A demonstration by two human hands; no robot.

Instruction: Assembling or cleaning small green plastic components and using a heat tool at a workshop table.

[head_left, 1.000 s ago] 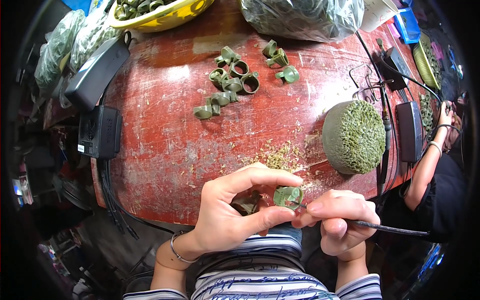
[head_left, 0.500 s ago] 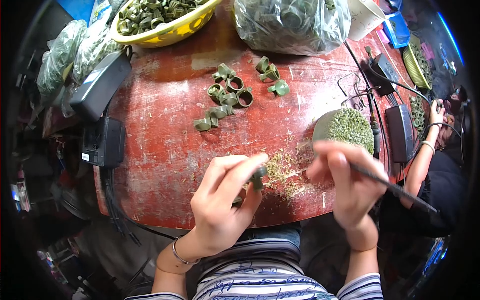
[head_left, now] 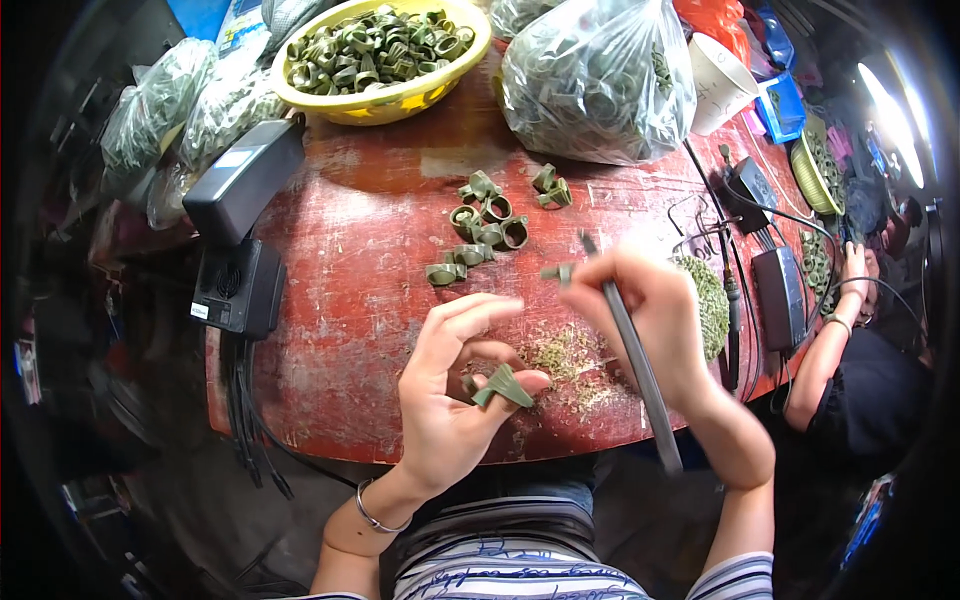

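Observation:
My left hand (head_left: 455, 385) pinches a small folded green leaf strip (head_left: 503, 388) between thumb and fingers, low over the red table (head_left: 350, 290). My right hand (head_left: 645, 315) is stretched out over the table, holding a thin grey rod (head_left: 640, 375) along the palm and a green leaf piece (head_left: 558, 272) at its fingertips. Just beyond lies a cluster of rolled green leaf rings (head_left: 485, 228). Green crumbs (head_left: 565, 360) litter the wood between my hands. A round block topped with green bits (head_left: 712, 305) is half hidden behind my right hand.
A yellow bowl of leaf rings (head_left: 375, 50) and a clear bag of green leaves (head_left: 600, 80) stand at the back. Black power boxes (head_left: 240, 240) sit at the left edge, another with cables (head_left: 775, 285) at the right. Another person's arm (head_left: 830, 340) is at the far right.
My right hand left the near edge and reached forward toward the ring pile, rod still in it. My left hand stayed near the edge and opened its fingers, keeping a leaf strip.

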